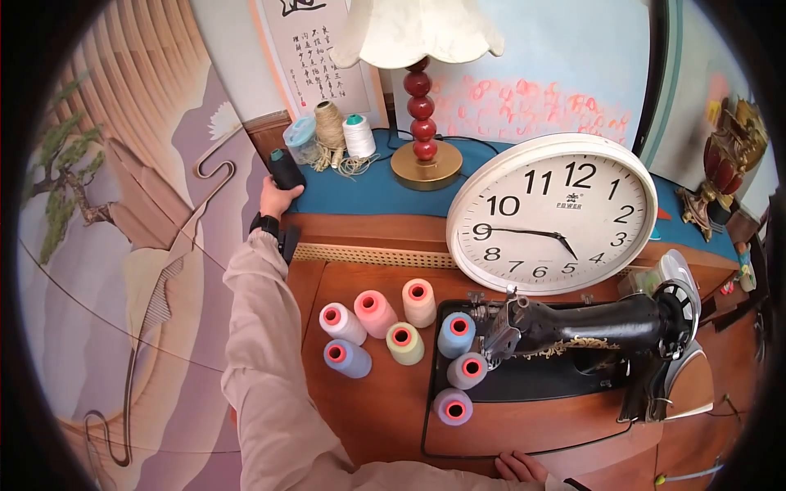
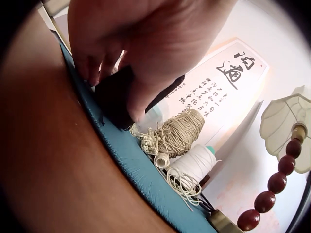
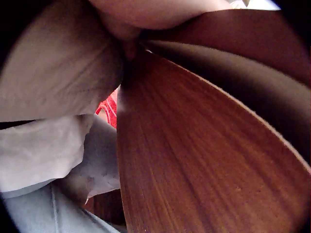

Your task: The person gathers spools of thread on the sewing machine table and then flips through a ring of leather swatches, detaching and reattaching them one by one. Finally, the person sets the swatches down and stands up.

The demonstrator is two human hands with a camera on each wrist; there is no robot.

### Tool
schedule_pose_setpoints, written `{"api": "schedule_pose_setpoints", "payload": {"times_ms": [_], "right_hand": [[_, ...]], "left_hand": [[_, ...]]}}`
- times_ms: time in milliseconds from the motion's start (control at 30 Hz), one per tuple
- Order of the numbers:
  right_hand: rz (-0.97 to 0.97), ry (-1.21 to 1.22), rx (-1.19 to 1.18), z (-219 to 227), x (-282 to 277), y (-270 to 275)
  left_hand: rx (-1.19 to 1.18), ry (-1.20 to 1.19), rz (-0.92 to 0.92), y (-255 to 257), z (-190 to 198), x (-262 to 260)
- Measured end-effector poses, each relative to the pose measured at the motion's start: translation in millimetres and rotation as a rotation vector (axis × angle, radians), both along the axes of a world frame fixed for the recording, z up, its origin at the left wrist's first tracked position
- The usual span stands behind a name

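At the back left, my left hand grips a black thread spool on the blue cloth. In the left wrist view the thumb lies along the dark spool, and the hand hides much of it. Right beside it stand a clear tub with a light blue lid, a beige twine cone and a white thread spool. My right hand rests at the table's front edge with its fingers relaxed, holding nothing.
Several pastel thread spools stand on the wooden table, some by the black sewing machine. A large clock leans behind the machine. A lamp with red beads stands on the blue cloth. A folding screen borders the left.
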State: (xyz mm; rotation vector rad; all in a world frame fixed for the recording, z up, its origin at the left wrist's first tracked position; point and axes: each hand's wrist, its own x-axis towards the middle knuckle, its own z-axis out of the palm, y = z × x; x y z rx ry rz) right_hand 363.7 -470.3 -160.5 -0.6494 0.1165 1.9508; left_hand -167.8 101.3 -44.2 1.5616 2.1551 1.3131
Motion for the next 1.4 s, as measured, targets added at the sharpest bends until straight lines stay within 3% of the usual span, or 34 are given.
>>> {"api": "schedule_pose_setpoints", "payload": {"times_ms": [33,67,133,167,233,267,333,367,433,500,700,800,967,1100,1167,1333,1400], "right_hand": [[0.194,-0.349,0.224,-0.6,-0.1,-1.9],[0.199,-0.349,0.225,-1.5,2.2,-2.8],[0.370,-1.125,0.675,7.3,6.7,7.4],[0.455,-1.505,0.903,14.1,8.6,12.7],[0.589,-2.254,1.382,27.0,8.8,22.8],[0.566,-2.238,1.421,33.9,8.8,26.9],[0.545,-2.242,1.352,47.0,0.4,28.1],[0.520,-2.254,1.277,51.2,-3.1,26.9],[0.501,-2.295,1.293,49.0,-3.5,26.3],[0.459,-2.311,1.306,50.1,-3.7,26.6],[0.502,-2.217,1.346,50.9,2.5,27.2],[0.455,-2.222,1.367,46.0,3.4,26.3],[0.476,-2.194,1.370,49.8,4.4,27.0],[0.503,-2.193,1.347,37.9,6.9,26.7],[0.503,-2.189,1.350,33.1,8.9,25.9],[0.539,-2.266,1.394,8.1,15.0,20.2],[0.697,-2.044,1.230,3.4,14.7,12.1]], "left_hand": [[0.002,0.000,0.001,-7.0,0.0,0.5],[0.098,0.191,0.071,-16.0,-0.9,-0.2],[0.364,0.454,0.133,-44.4,3.6,4.0],[0.349,0.457,0.143,-68.7,10.8,10.9],[0.241,0.090,-0.188,-122.8,33.5,32.3],[0.211,-0.055,-0.395,-146.8,32.9,38.7],[-0.090,-0.269,-0.668,-202.5,45.9,61.5],[-0.222,-0.238,-0.750,-223.4,48.5,67.8],[-0.362,-0.198,-0.858,-254.1,50.6,81.7],[-0.466,-0.341,-0.924,-267.4,48.6,89.3],[-0.659,-0.405,-1.108,-268.4,36.8,96.4],[-0.631,-0.325,-1.116,-259.1,19.6,96.7],[-0.587,-0.297,-1.090,-265.0,26.7,95.3],[-0.385,-0.347,-0.849,-254.1,53.1,83.4],[-0.197,-0.437,-0.781,-228.5,59.5,77.3],[0.127,-0.064,-0.508,-124.0,58.1,66.5],[0.162,0.018,-0.439,-86.2,52.9,65.2]]}}
